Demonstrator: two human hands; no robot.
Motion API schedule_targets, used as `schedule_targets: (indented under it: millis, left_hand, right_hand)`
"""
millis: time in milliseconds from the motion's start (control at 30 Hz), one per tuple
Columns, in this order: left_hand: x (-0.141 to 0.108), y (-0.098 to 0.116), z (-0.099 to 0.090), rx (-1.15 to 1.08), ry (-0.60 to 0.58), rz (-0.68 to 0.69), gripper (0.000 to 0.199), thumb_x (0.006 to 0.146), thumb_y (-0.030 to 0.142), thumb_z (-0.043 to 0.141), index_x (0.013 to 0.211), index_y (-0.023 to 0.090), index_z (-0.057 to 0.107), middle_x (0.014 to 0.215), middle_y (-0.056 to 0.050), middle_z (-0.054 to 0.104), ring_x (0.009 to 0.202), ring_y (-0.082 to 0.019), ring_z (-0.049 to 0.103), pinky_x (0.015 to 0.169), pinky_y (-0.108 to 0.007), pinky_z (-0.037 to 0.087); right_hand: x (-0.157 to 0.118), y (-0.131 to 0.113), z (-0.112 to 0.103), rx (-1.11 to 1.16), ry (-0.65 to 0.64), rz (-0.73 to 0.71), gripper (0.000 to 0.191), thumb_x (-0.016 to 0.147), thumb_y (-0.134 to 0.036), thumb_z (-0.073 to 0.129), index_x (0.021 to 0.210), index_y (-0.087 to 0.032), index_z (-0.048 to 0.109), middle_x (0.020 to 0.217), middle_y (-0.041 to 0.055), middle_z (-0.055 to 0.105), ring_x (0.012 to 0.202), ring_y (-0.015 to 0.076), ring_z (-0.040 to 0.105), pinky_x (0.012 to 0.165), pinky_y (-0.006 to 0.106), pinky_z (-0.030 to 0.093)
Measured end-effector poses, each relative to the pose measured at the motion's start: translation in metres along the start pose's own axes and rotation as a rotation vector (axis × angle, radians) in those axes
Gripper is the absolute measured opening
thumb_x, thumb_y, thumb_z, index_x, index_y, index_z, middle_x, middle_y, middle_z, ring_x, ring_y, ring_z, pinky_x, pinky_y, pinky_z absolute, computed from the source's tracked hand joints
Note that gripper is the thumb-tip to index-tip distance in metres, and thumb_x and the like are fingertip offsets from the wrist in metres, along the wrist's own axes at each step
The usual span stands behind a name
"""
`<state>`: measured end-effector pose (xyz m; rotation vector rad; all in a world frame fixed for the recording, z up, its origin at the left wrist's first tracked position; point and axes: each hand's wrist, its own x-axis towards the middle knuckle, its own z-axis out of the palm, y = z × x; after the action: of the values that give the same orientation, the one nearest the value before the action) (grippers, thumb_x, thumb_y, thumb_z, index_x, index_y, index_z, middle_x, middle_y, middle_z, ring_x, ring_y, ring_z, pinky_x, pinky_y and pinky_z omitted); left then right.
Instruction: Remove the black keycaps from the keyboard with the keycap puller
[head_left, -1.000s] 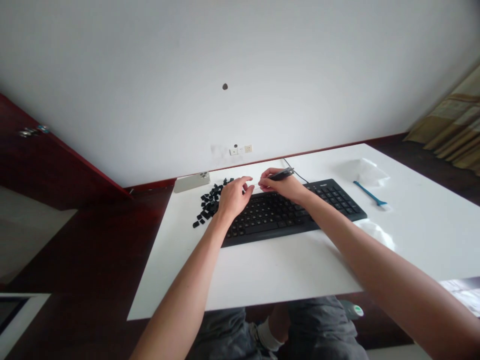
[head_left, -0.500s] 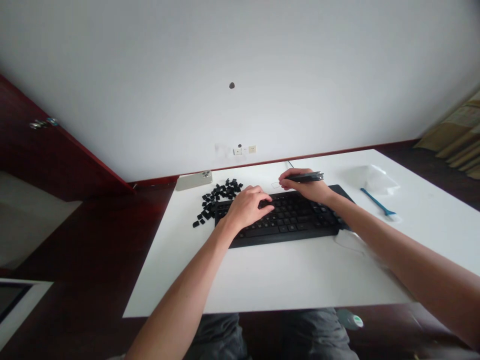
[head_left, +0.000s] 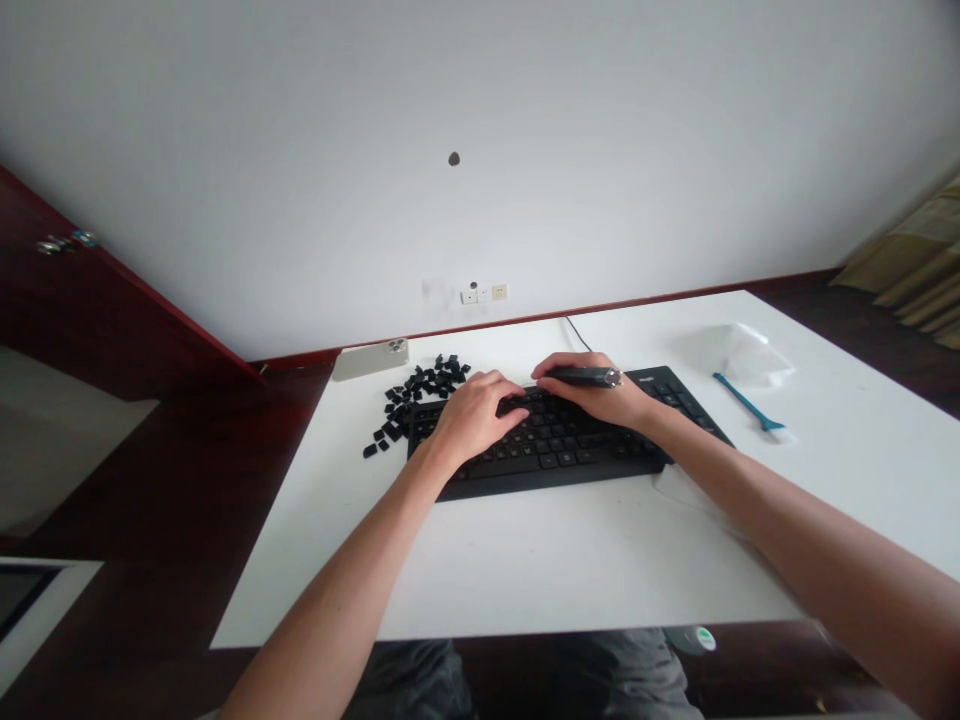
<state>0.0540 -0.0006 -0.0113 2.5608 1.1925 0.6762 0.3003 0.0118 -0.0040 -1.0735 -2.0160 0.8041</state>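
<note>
A black computer keyboard lies on the white table, and its keycaps look in place where my hands leave them visible. My left hand rests on the keyboard's left part, fingers spread, with nothing visible in it. Just left of that hand is a pile of several loose black keycaps. My right hand lies over the keyboard's upper right part. It grips a dark pen-shaped tool, whose tip is hidden by my fingers.
A pale smartphone lies face down at the table's back left. On the right are a blue plastic spatula and a clear plastic bag. A thin black cable runs to the back edge.
My right hand has moved left and down onto the keyboard with the dark tool still in it. My left hand has shifted slightly left. The view has also shifted slightly.
</note>
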Motion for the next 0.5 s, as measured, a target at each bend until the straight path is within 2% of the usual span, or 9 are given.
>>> schedule_targets:
  millis: [133, 200, 367, 500]
  left_hand:
    - [0.001, 0.0, 0.002, -0.051, 0.017, -0.023, 0.017, 0.093, 0.027, 0.079, 0.109, 0.021, 0.075, 0.106, -0.005, 0.074, 0.099, -0.023, 0.07, 0.093, -0.039, 0.057]
    - [0.001, -0.001, 0.003, -0.091, 0.028, -0.032, 0.017, 0.093, 0.027, 0.08, 0.107, 0.021, 0.074, 0.103, -0.004, 0.074, 0.098, -0.023, 0.069, 0.091, -0.039, 0.056]
    - [0.0, -0.002, 0.005, -0.106, 0.011, -0.018, 0.024, 0.09, 0.032, 0.083, 0.107, 0.021, 0.069, 0.103, -0.004, 0.073, 0.097, -0.024, 0.068, 0.088, -0.039, 0.054]
    - [0.0, -0.001, 0.007, -0.115, 0.018, -0.053, 0.031, 0.089, 0.029, 0.085, 0.108, 0.021, 0.063, 0.098, -0.003, 0.071, 0.09, -0.022, 0.066, 0.083, -0.036, 0.053]
  right_hand:
    - [0.001, -0.003, -0.004, -0.017, -0.046, 0.037, 0.028, 0.096, -0.047, 0.065, 0.108, -0.026, 0.079, 0.109, 0.0034, 0.081, 0.103, 0.0248, 0.074, 0.097, 0.039, 0.055]
    - [0.006, -0.009, -0.01, -0.051, -0.109, 0.072, 0.027, 0.094, -0.046, 0.065, 0.104, -0.026, 0.08, 0.104, 0.0022, 0.082, 0.098, 0.0242, 0.075, 0.094, 0.038, 0.056]
    - [0.039, -0.022, -0.03, -0.156, -0.383, 0.061, 0.024, 0.09, -0.038, 0.066, 0.099, -0.022, 0.081, 0.095, 0.0048, 0.082, 0.087, 0.0221, 0.072, 0.082, 0.035, 0.054]
    - [0.072, -0.019, -0.036, -0.215, -0.583, 0.165, 0.023, 0.083, -0.041, 0.071, 0.093, -0.023, 0.08, 0.087, 0.005, 0.079, 0.084, 0.0238, 0.07, 0.076, 0.035, 0.053]
